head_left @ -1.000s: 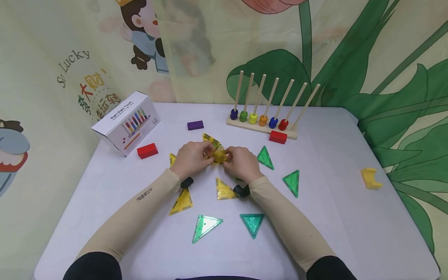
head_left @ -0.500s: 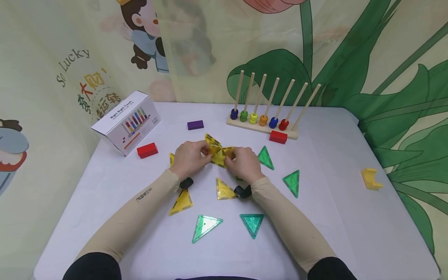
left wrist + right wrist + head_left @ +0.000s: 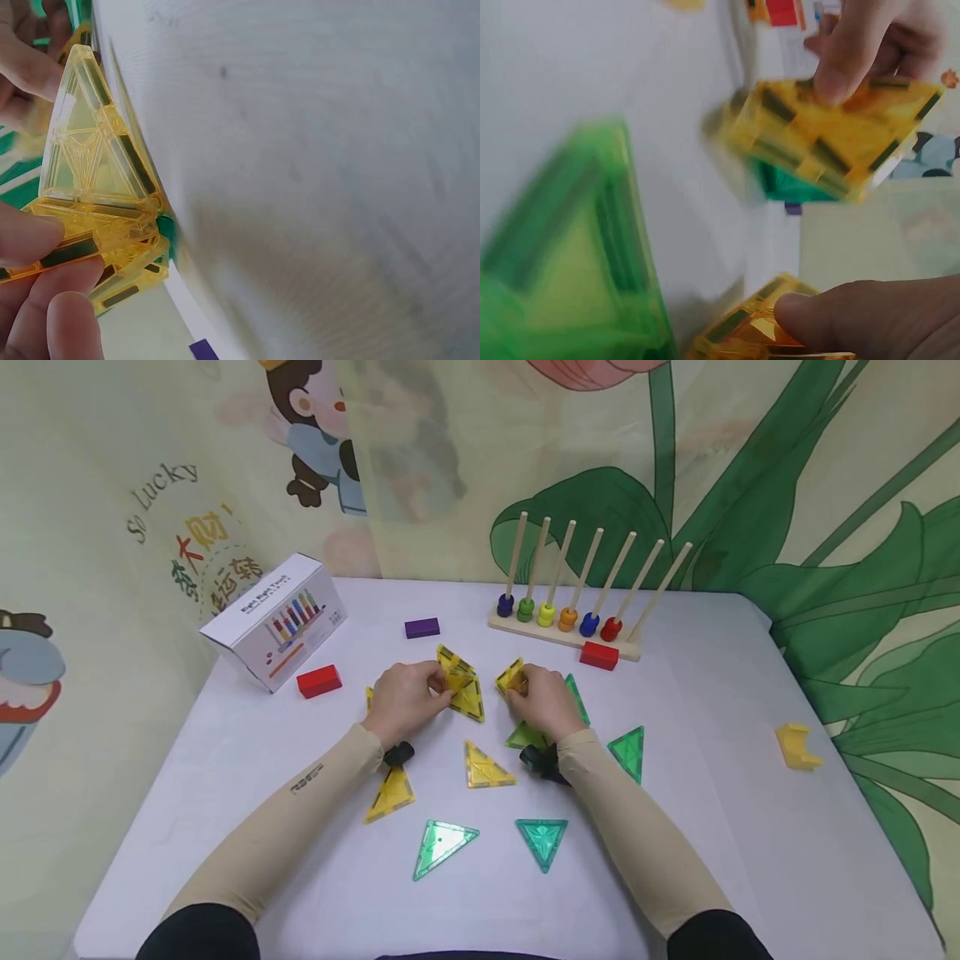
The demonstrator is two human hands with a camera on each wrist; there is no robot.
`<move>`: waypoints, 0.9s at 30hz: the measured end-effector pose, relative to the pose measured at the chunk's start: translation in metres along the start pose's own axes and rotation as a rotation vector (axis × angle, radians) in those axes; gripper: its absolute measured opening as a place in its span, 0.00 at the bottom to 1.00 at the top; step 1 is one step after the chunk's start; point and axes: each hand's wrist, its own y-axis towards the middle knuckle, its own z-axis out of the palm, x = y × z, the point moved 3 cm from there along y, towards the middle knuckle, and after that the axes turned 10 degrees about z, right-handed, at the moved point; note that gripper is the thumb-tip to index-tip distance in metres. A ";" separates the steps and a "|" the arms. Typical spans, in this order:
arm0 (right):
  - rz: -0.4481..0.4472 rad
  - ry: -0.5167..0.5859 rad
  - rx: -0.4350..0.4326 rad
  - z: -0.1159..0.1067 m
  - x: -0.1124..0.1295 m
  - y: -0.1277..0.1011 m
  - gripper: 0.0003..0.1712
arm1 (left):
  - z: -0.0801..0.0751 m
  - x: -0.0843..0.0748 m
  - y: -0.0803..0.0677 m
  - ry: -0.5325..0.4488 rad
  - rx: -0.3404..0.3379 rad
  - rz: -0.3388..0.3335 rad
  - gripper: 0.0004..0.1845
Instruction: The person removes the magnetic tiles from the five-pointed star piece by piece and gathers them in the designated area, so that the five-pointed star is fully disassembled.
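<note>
Hands are gripping yellow tiles, left hand (image 3: 405, 697) pinching a joined cluster (image 3: 461, 689), right hand (image 3: 543, 697) holding one tile (image 3: 510, 677) apart, with loose triangles (image 3: 487, 767) lying unjoined on the desk (image 3: 712, 827)

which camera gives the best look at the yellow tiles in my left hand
The left wrist view: the yellow tiles fill it, sharp, with inner ribs visible. The head view shows them small; the right wrist view shows them blurred.

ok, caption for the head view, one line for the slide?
Left hand and right hand each hold yellow tiles above the table.
</note>
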 end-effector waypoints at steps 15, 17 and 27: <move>-0.083 0.053 0.069 0.008 0.027 0.005 0.19 | 0.000 0.005 -0.002 -0.025 -0.012 -0.021 0.07; -0.101 0.071 0.139 0.015 0.033 0.002 0.17 | -0.001 0.005 -0.003 -0.028 -0.012 -0.024 0.07; -0.130 -0.015 0.038 0.024 0.040 -0.008 0.15 | -0.001 0.006 -0.002 -0.047 0.007 -0.032 0.08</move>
